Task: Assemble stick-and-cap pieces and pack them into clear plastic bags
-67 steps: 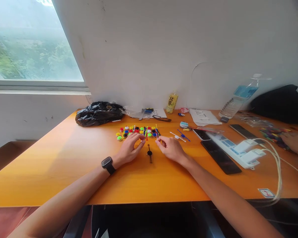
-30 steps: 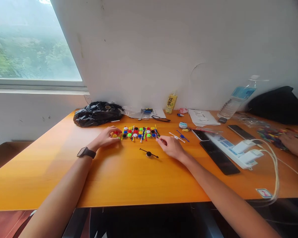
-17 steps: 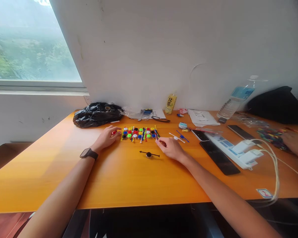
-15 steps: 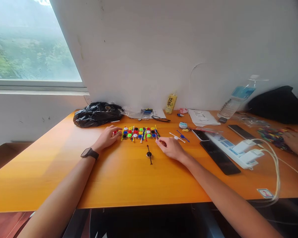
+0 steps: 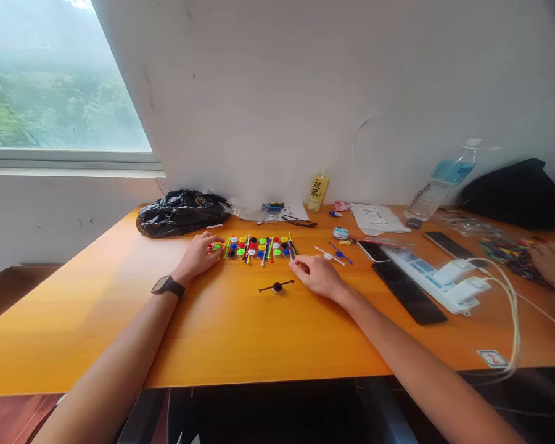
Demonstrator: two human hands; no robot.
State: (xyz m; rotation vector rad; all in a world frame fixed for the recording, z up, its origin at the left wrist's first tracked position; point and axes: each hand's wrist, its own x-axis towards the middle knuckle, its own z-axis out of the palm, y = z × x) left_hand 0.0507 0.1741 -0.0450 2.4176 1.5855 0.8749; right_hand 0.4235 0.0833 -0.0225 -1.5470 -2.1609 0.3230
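Note:
A cluster of small coloured discs and thin sticks (image 5: 259, 247) lies on the orange table (image 5: 240, 327). My left hand (image 5: 198, 254), with a black watch on the wrist, rests at the cluster's left end, its curled fingers on a red disc and a green disc (image 5: 216, 248). My right hand (image 5: 318, 275) sits at the cluster's right end, fingers pinched on a thin stick (image 5: 291, 249). Between the hands a black disc on a black stick (image 5: 276, 286) lies apart on the table.
A black plastic bag (image 5: 182, 211) sits at the back left. Two phones (image 5: 409, 291), a white power strip (image 5: 437, 277) with cables, a water bottle (image 5: 437, 185) and papers (image 5: 379, 219) lie on the right. Another person's hand (image 5: 552, 259) is at the far right.
The black stick with its disc has been turning on the table, changing direction from frame to frame. My left hand moved from the middle to the cluster's left end.

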